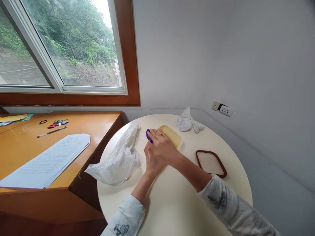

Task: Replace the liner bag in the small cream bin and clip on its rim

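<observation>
A small purple lump [148,135], perhaps dough or clay, is pressed between my hands above the round table. Only its left edge shows. My right hand [162,144] lies across the top, its fingers stretched over the lump. Below it, my left hand [152,159] is partly covered, with most of its fingers hidden. Just behind my right hand sits a shallow yellowish plastic tray or lid [172,135]. To the left lies a crumpled clear plastic bag [118,164].
On the round table [182,203] are a knotted white plastic bag [185,123] at the back and a brown rounded frame [222,168] at right. The wooden desk [103,126] at left holds paper sheets [56,157], a pen [51,131] and keys [57,123].
</observation>
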`<act>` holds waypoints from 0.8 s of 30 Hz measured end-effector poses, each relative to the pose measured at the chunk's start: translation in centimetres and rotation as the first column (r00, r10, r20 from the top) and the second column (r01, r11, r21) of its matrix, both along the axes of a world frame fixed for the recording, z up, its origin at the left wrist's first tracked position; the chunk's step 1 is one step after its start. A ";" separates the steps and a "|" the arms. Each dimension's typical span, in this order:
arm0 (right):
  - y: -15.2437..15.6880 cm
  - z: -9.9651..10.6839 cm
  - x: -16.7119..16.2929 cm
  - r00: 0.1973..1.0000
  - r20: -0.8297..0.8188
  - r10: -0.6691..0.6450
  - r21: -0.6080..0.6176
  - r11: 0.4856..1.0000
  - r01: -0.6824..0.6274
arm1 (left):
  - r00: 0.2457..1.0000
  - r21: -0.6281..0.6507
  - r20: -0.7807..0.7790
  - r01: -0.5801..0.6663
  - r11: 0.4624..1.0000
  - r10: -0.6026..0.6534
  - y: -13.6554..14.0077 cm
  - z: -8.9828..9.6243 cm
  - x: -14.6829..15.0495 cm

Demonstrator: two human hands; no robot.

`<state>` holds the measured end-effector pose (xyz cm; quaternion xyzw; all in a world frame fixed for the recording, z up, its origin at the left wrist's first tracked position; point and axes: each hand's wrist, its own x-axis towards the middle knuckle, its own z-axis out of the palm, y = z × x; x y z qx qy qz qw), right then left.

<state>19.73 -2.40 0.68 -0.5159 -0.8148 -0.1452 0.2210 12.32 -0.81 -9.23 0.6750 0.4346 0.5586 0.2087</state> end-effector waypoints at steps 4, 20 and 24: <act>2.5 1.2 1.9 0.992 0.084 -0.092 -0.049 0.994 0.096 | 0.995 0.028 -0.095 -0.024 0.999 0.026 -0.1 -0.3 0.0; -1.2 -0.3 8.0 0.866 0.181 -0.467 -0.270 0.823 0.500 | 0.985 0.041 -0.149 -0.086 0.995 0.092 -0.3 -0.2 0.2; -3.3 -0.7 7.1 0.842 0.170 -0.513 -0.253 0.803 0.540 | 0.977 0.108 -0.183 -0.091 0.990 0.109 -0.7 -0.2 0.6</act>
